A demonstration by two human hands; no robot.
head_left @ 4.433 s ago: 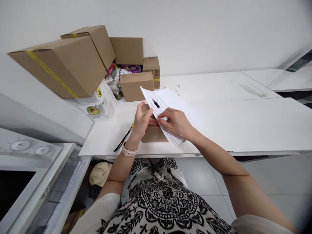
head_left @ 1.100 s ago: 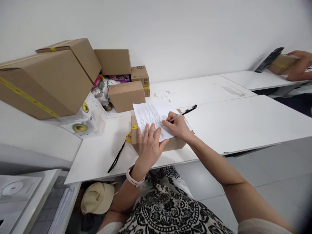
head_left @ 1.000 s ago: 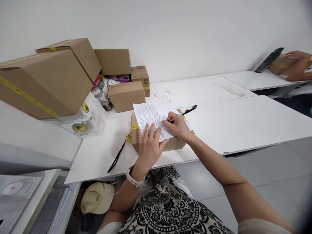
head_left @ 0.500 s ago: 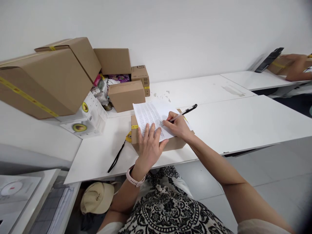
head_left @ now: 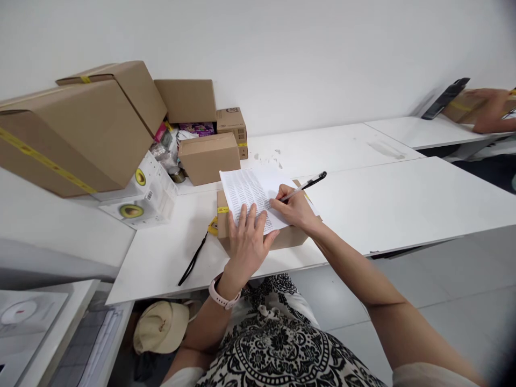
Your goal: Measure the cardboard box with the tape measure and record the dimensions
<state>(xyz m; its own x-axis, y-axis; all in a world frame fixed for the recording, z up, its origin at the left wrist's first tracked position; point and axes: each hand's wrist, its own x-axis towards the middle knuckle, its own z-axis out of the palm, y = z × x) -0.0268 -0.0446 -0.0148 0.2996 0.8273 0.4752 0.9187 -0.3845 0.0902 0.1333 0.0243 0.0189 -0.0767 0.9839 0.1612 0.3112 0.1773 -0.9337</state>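
Note:
A printed sheet of paper [head_left: 245,188] with columns of small text lies on top of a taped cardboard box [head_left: 290,237]. My left hand [head_left: 248,239] rests flat on the sheet's lower left part, fingers spread. My right hand [head_left: 296,207] grips a pen [head_left: 308,184] with a clear barrel and black cap end; its tip is at the paper, mostly hidden by my fingers. Beside the box's left side is a yellow tape measure [head_left: 213,226] with a black wrist strap [head_left: 193,262].
Large cardboard boxes [head_left: 92,129] sit on a white avocado-print box [head_left: 141,201] at left. Smaller cartons [head_left: 209,158] stand by the wall. A beige cap [head_left: 161,327] lies below the white table [head_left: 382,199]. Another person's arm [head_left: 494,110] rests on a box at far right.
Almost nothing differs. My right hand and the pen have shifted very slightly to the right; my left hand stays on the sheet.

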